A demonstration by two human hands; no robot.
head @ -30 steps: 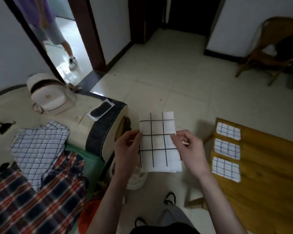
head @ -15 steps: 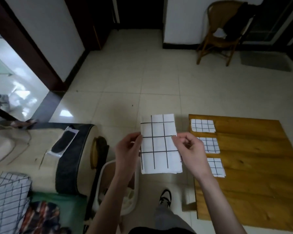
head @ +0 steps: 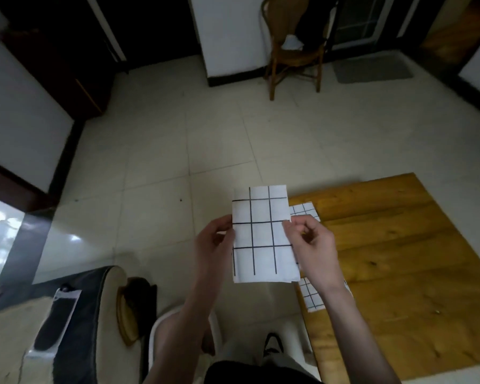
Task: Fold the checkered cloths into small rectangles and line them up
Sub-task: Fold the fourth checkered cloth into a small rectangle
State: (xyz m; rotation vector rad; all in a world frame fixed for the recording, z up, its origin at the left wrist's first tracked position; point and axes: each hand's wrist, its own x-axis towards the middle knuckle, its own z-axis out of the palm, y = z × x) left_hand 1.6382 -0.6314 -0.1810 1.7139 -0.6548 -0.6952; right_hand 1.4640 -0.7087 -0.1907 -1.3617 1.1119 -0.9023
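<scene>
1. A folded checkered cloth [head: 262,235] is held up in the air by both hands, above the floor and just off the left edge of the wooden table [head: 405,259].
2. The cloth is white with thin black lines. It is shaped like a tall rectangle and is held upright.
3. The left side of the cloth is pinched by the left hand [head: 215,245]. The thumb and fingers are curled onto that side.
4. The right side of the cloth is pinched by the right hand [head: 313,245]. Its fingers are curled too, with the thumb laid on the front.
5. Two small folded cloths can be seen lying along the left edge of the table. One small cloth [head: 304,210] is at the far end of that edge, partly hidden behind the held cloth.
6. Another small cloth [head: 312,296] is nearer along the same edge, partly hidden by the right arm.
7. A wooden chair [head: 294,51] is seen far off by the wall.
8. A white basket [head: 161,328] is seen on the floor under the left arm.
</scene>
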